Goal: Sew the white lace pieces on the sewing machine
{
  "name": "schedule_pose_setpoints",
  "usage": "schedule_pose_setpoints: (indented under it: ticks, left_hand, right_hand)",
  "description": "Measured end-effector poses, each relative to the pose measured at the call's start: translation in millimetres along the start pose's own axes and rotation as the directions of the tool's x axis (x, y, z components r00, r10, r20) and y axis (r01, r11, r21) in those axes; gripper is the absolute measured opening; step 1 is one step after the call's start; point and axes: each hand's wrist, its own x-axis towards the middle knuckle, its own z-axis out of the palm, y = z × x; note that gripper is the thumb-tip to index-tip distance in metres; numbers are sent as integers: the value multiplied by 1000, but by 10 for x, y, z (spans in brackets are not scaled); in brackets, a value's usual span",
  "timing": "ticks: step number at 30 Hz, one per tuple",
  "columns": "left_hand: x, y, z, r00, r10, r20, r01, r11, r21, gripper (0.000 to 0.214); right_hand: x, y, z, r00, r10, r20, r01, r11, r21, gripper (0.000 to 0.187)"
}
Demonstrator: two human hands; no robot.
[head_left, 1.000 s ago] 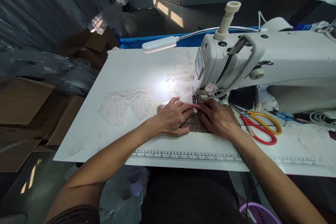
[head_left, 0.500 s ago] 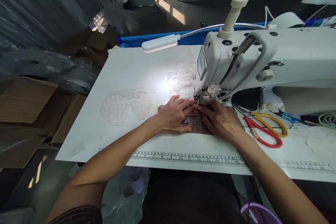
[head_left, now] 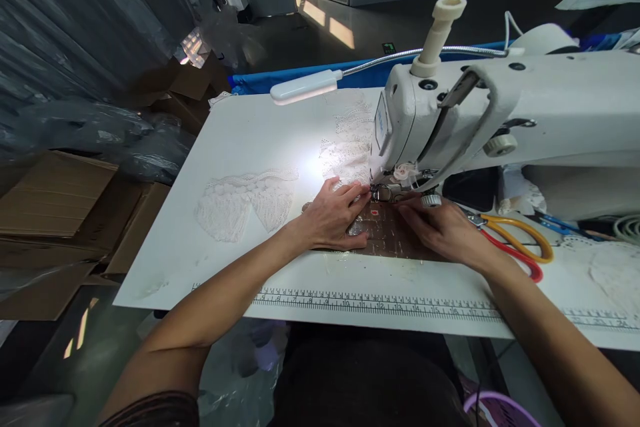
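Note:
My left hand (head_left: 332,213) lies flat with fingers stretched out on white lace beside the presser foot (head_left: 383,193) of the white sewing machine (head_left: 500,113). My right hand (head_left: 440,227) rests to the right of the foot, fingers bent, their tips by the machine's underside near a small knob; what they hold, if anything, is hidden. Between the hands a brown checked patch (head_left: 387,233) on the table shows. A strip of white lace (head_left: 350,147) runs away behind the needle under the lamp's bright spot.
A gooseneck lamp (head_left: 305,87) hangs over the white table (head_left: 240,140). Loose lace pieces (head_left: 245,203) lie at the left. Red-and-yellow scissors (head_left: 515,240) lie right of my right hand. A printed ruler (head_left: 375,303) runs along the front edge. Cardboard boxes (head_left: 55,200) stand at the left.
My right hand has slid to the right, away from the left hand, baring more of the brown checked patch. The left hand stays by the presser foot. The view shifted slightly.

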Motion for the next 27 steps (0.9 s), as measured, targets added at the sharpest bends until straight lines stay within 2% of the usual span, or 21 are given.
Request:
schedule_pose_setpoints:
  ticks: [2, 4, 6, 8, 11, 16, 19, 24, 27]
  left_hand:
    - [5, -9, 4, 1000, -3, 3, 3, 1000, -2, 63]
    - [9, -13, 8, 1000, -7, 7, 7, 1000, -6, 64]
    - [10, -11, 11, 1000, -15, 13, 15, 1000, -4, 66]
    - [11, -5, 15, 999, -30, 21, 30, 1000, 0, 68]
    - [7, 9, 23, 998, -60, 33, 60, 998, -1, 71]
    - [-13, 11, 58, 995, -93, 19, 94, 994, -55, 73]
    - [13, -61, 71, 996, -89, 3, 89, 991, -102, 72]
    - [218, -317, 29, 1000, -18, 24, 22, 986, -168, 50]
    - [335, -393, 1, 1000, -28, -8, 27, 992, -123, 32]
  right_hand:
    - [65, 59, -44, 999, 46, 29, -49, 995, 88, 40]
    - [130, 102, -41, 998, 62, -5, -60, 987, 148, 43]
    - [161, 106, -14, 996, 60, -63, -49, 984, 173, 46]
    - [141, 68, 12, 997, 58, -52, -48, 984, 172, 46]
    - [16, -18, 47, 997, 72, 5, -72, 992, 100, 45]
    - [-286, -42, 165, 994, -22, -105, 16, 998, -59, 44]
    - [-416, -1, 257, 987, -95, -127, 82, 991, -110, 43]
    - [-496, 59, 364, 964, -188, -188, 148, 967, -206, 42]
    - [-507, 117, 400, 945, -242, -220, 185, 951, -248, 42]
